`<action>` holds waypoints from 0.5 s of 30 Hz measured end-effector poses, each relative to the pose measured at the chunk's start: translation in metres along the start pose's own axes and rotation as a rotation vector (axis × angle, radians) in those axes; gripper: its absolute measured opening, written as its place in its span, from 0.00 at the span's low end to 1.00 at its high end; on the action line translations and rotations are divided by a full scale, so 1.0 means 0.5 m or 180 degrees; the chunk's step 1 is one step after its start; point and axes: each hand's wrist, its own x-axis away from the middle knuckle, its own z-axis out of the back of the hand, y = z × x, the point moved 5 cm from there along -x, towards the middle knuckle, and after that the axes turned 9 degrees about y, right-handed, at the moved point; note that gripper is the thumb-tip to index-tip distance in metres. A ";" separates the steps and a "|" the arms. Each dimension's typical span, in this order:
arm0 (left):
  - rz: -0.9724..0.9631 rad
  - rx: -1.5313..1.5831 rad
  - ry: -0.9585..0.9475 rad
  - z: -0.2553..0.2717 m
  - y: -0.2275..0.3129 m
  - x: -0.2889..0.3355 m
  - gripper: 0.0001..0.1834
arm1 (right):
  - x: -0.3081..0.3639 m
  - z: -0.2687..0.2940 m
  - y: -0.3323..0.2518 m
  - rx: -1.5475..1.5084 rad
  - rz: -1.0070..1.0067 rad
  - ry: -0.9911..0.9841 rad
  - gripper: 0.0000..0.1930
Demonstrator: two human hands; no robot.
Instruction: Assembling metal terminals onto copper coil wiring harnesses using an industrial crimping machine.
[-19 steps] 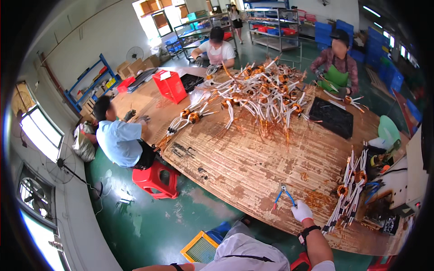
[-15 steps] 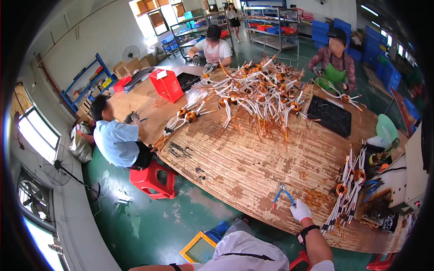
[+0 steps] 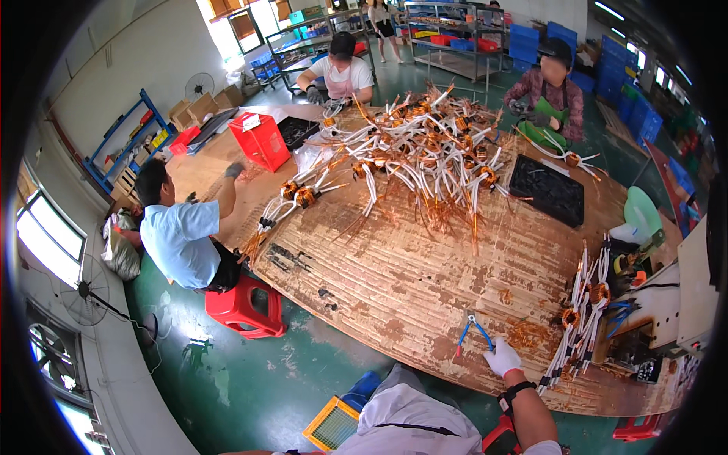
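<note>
My right hand (image 3: 503,359), in a white glove, is at the near edge of the wooden table (image 3: 425,288), its fingers closed at the end of one handle of blue-handled pliers (image 3: 474,331). The pliers' handles are spread, and the other handle ends in a red tip. How the fingertips grip is too small to see fully. My left hand is out of view. Right of my right hand lies a bundle of white-sleeved cables (image 3: 584,318) with copper-wound ring coils. Copper wire scraps (image 3: 528,334) lie between the pliers and that bundle.
A large heap of copper coils with white leads (image 3: 432,152) covers the table's far middle. Black trays (image 3: 547,189), a red bin (image 3: 259,142) and a machine (image 3: 667,318) stand around it. Several people sit at the table; a red stool (image 3: 244,307) is at left.
The person in the blue shirt at left has stretched an arm toward the red bin. My view has shifted slightly. My right hand and the pliers stay in place on the table.
</note>
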 end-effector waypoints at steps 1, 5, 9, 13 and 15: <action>-0.0014 -0.0013 -0.0014 0.009 -0.005 -0.003 0.28 | 0.000 0.001 0.002 0.0017 -0.0040 -0.0045 0.25; -0.0038 -0.0001 -0.0019 0.030 -0.033 -0.007 0.28 | 0.008 0.009 -0.019 0.0054 -0.0017 0.0018 0.25; -0.0042 -0.0036 -0.0072 0.093 -0.080 -0.014 0.28 | -0.011 -0.012 0.005 -0.0087 -0.0136 0.0105 0.25; 0.0397 0.0100 0.0857 0.291 -0.116 -0.023 0.33 | -0.012 -0.010 0.015 -0.0189 -0.0311 0.0145 0.25; 0.0554 0.0385 0.1440 0.380 -0.125 -0.046 0.31 | -0.006 -0.005 0.007 -0.0211 -0.0385 0.0179 0.24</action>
